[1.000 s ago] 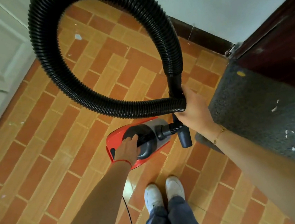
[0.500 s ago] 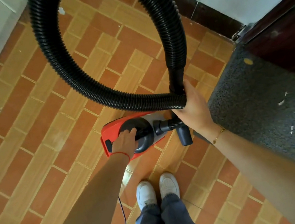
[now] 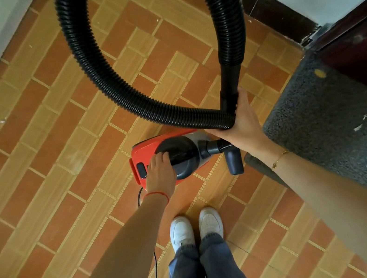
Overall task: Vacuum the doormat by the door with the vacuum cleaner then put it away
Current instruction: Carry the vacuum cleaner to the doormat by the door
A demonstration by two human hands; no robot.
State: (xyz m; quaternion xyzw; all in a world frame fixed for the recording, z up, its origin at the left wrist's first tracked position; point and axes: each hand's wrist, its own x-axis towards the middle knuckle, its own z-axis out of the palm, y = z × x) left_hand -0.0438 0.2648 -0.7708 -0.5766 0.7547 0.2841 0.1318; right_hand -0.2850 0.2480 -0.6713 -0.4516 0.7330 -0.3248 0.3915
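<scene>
Fingers [image 3: 160, 157] of the left hand [image 3: 159, 175] rest loosely on the red vacuum cleaner [image 3: 171, 158], likely light with a rigid handle; right hand [image 3: 240, 124] grasps the springy hose [image 3: 98, 80], doormat [image 3: 337, 126] just beside it.

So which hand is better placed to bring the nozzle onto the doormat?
Right. The right hand already grips the hose beside the doormat, while the left hand rests on the vacuum cleaner.
</scene>
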